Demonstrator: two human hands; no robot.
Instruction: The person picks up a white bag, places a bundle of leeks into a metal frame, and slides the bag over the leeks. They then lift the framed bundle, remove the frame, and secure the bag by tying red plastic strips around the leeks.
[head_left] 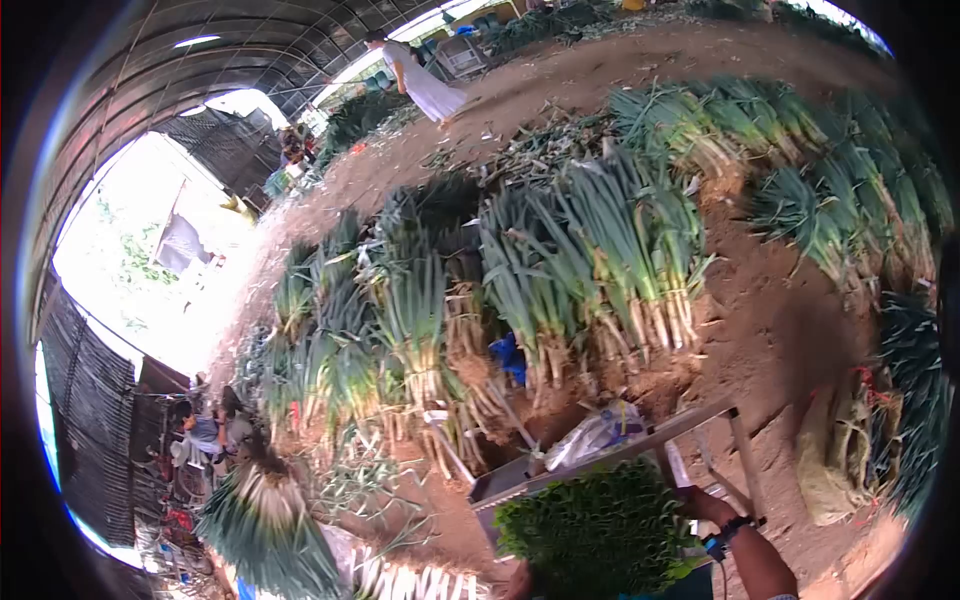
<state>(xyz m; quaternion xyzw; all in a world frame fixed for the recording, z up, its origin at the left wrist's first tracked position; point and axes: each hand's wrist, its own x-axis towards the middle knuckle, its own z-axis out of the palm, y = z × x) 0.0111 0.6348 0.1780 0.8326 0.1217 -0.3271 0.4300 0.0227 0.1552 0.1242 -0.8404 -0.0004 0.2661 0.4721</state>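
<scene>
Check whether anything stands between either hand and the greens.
Nothing visible does: the right hand is at the right edge of the greens, the left hand at their lower left. The plastic lies beyond them.

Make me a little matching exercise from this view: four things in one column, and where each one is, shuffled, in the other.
Things:
1. Leafy green mass
2. Dark wristband
3. Tan sack
4. Person in pale clothing

Places:
A. On the brown ground, toward the lower right
B. Far off, near the top of the view
C. At the fingers of the right hand
D. Around the right wrist

Right pairs: 1-C, 2-D, 3-A, 4-B
</scene>
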